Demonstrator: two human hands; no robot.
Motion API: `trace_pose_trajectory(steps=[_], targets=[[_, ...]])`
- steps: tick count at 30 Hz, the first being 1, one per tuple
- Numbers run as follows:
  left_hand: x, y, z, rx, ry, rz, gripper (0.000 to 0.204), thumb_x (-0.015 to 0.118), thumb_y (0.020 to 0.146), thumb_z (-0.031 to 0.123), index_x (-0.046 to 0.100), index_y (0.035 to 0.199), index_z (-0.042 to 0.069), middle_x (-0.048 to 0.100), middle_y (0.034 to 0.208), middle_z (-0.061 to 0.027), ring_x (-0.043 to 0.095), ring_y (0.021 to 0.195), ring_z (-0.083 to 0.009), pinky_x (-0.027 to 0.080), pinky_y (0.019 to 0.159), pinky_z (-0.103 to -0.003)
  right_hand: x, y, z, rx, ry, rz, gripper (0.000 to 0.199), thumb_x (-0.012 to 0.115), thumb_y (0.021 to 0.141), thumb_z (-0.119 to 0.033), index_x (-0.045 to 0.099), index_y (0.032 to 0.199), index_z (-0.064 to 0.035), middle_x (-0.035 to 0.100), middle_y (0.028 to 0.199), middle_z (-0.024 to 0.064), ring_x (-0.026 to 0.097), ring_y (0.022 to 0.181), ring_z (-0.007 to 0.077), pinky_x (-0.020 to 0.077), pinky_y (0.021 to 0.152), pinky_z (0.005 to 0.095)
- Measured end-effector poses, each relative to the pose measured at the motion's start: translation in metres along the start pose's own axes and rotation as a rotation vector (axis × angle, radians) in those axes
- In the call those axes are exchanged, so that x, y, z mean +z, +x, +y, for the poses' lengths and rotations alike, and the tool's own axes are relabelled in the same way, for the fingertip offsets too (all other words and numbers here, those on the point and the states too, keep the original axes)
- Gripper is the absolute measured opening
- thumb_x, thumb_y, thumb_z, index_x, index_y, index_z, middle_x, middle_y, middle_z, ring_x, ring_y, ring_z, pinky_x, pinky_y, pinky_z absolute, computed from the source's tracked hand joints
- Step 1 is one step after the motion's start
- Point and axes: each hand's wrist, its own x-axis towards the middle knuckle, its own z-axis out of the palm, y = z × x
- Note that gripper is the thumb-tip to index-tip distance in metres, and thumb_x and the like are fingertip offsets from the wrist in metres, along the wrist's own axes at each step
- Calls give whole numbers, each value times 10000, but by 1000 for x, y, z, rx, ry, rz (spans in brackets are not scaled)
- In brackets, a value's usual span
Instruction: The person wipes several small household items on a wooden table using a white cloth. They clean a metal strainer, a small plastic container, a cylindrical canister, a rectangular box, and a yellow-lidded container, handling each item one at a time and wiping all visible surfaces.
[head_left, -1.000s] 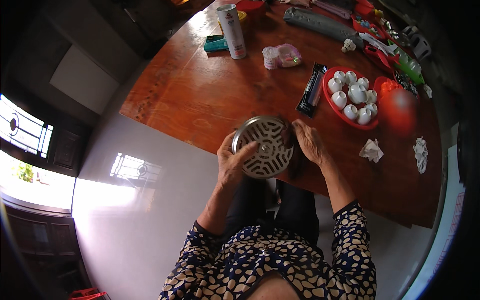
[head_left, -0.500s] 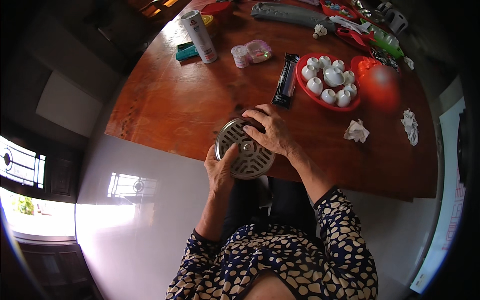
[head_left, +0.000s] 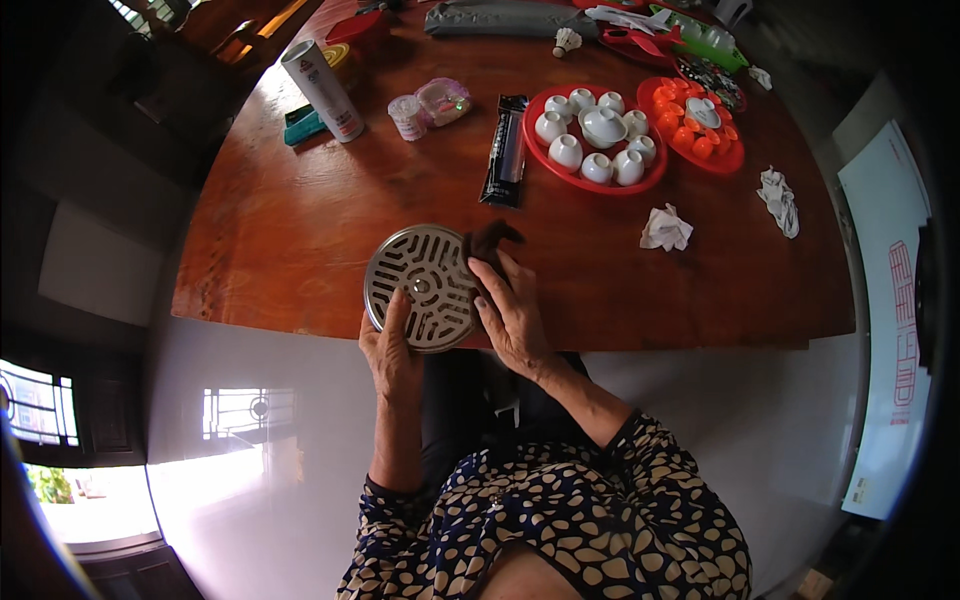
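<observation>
A round metal tea tray (head_left: pixel 425 315) with slots and a small central knob is held up over the near edge of the table. My left hand (head_left: pixel 393 355) grips its lower left rim, the thumb lying on the slotted face and the fingers hidden underneath. At the tray's right rim is my right hand (head_left: pixel 513 320), its fingers closed on a dark brown cloth (head_left: pixel 490 242). The cloth bunches out above the fingers and touches the tray's edge.
Beyond my hands on the wooden table (head_left: pixel 270 240) lie a flat black packet (head_left: pixel 504 150), a red plate of white cups (head_left: pixel 540 180) and a red plate of orange cups (head_left: pixel 735 160). Crumpled tissues (head_left: pixel 667 228) are at right; a tall white canister (head_left: pixel 325 95) stands far left.
My right hand has moved from over the tray's upper face to its right rim, and the dark cloth shows more. The view has shifted. A blurred orange shape at right is gone.
</observation>
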Motion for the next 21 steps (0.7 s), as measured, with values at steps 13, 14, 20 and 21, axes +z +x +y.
trace_pose_trajectory(steps=[13, 14, 20, 21], targets=[[-13, -13, 13, -124, 290, -173, 391, 711, 804, 63, 558, 1150, -37, 664, 930, -95, 660, 776, -146, 564, 688, -262, 8, 100, -8, -529, -202, -596, 296, 672, 796, -203, 662, 1092, -191, 639, 1039, -12, 542, 950, 212, 480, 852, 358], [-12, -13, 15, -116, 271, -159, 394, 712, 803, 64, 558, 1151, -38, 664, 931, -95, 660, 784, -147, 565, 695, -267, 11, 104, -4, -515, -144, -586, 277, 668, 798, -196, 661, 1073, -161, 650, 982, 0, 557, 916, 204, 483, 838, 342], [-10, -12, 19, -95, 154, -119, 378, 719, 803, 75, 569, 1130, -41, 667, 948, -100, 653, 802, -149, 559, 728, -276, 1, 102, 18, -69, 197, -600, 263, 579, 901, -156, 591, 1126, -18, 633, 950, 151, 624, 882, 278, 499, 770, 347], [-11, -12, 18, -77, 144, -99, 373, 719, 804, 78, 571, 1126, -40, 667, 947, -98, 652, 804, -148, 558, 730, -277, 3, 94, 22, -32, 204, -543, 273, 582, 902, -179, 589, 1123, -18, 631, 953, 163, 621, 894, 300, 500, 773, 360]])
